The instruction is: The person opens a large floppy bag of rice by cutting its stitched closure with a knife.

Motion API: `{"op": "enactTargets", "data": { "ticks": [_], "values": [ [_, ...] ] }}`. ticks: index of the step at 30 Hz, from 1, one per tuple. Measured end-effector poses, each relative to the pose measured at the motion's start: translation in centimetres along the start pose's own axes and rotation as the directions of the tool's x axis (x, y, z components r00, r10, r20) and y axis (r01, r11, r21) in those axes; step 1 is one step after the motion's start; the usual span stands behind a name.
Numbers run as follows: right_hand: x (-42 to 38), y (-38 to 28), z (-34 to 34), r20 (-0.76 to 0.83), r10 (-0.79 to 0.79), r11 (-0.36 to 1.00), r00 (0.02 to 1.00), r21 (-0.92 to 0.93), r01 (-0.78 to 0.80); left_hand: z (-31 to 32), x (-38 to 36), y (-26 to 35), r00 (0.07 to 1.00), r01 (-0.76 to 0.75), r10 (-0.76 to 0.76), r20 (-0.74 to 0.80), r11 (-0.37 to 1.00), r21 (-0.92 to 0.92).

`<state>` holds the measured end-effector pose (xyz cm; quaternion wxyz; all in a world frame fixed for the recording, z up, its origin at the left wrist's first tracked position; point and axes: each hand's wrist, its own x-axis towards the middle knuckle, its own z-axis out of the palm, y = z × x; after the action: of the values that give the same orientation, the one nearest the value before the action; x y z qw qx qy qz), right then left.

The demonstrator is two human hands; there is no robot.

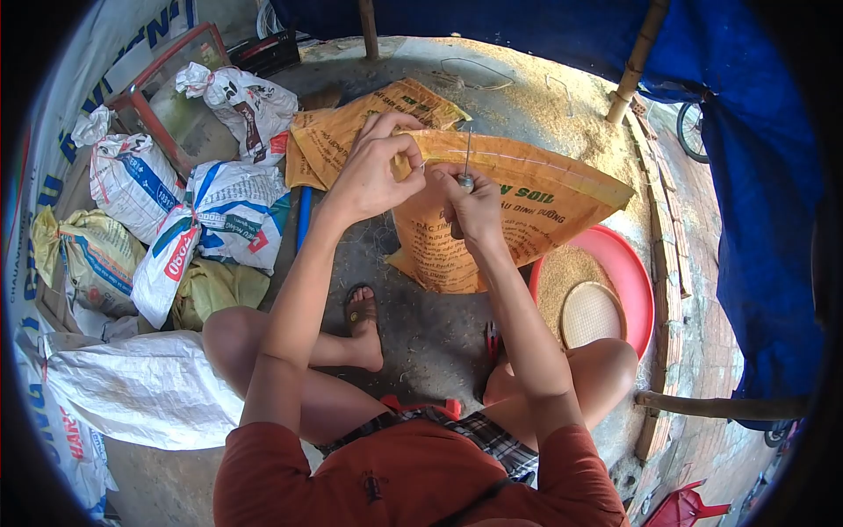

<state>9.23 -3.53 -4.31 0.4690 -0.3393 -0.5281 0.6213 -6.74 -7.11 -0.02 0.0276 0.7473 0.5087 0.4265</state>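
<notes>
An orange woven sack (pixel 439 255) with dark printed lettering stands upright before me, its top edge folded and marked by a pale line of stitching. At the left part of that edge, my left hand (pixel 379 169) pinches a white thread (pixel 423 165) between thumb and forefinger. My right hand (pixel 472 204) is closed around the handle of an awl (pixel 468 156). The awl's thin metal shaft points up in front of the sack's edge. Both hands are close together near the sack's top.
Another orange sack (pixel 320 145) lies behind. Tied white sacks (pixel 140 184) crowd the left. At right, a pink basin (pixel 645 303) holds grain and a round sieve (pixel 593 314). Red-handled pliers (pixel 492 342) lie on the floor. Loose grain (pixel 562 88) covers the ground behind.
</notes>
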Motion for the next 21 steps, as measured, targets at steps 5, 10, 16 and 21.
{"op": "enactTargets", "data": {
  "ticks": [5,10,16,21],
  "values": [
    [-0.4,-0.4,0.6,0.052,-0.125,0.986,0.991,-0.104,0.13,-0.7,0.1,-0.1,1.0,0.002,-0.002,0.002,1.0,0.011],
    [-0.5,0.0,1.0,0.068,-0.208,0.966,0.976,-0.141,0.216,-1.3,0.0,-0.3,0.999,-0.001,0.002,0.036,1.0,-0.009],
    [0.1,0.7,0.5,-0.012,-0.155,0.977,0.988,-0.151,0.151,-1.4,-0.2,-1.2,0.996,0.035,-0.03,0.08,0.998,-0.052],
    [-0.6,0.1,0.9,-0.038,-0.475,0.789,0.879,-0.46,0.407,-1.0,-0.4,-1.9,0.978,0.151,-0.124,0.17,0.976,-0.158]
  ]
}}
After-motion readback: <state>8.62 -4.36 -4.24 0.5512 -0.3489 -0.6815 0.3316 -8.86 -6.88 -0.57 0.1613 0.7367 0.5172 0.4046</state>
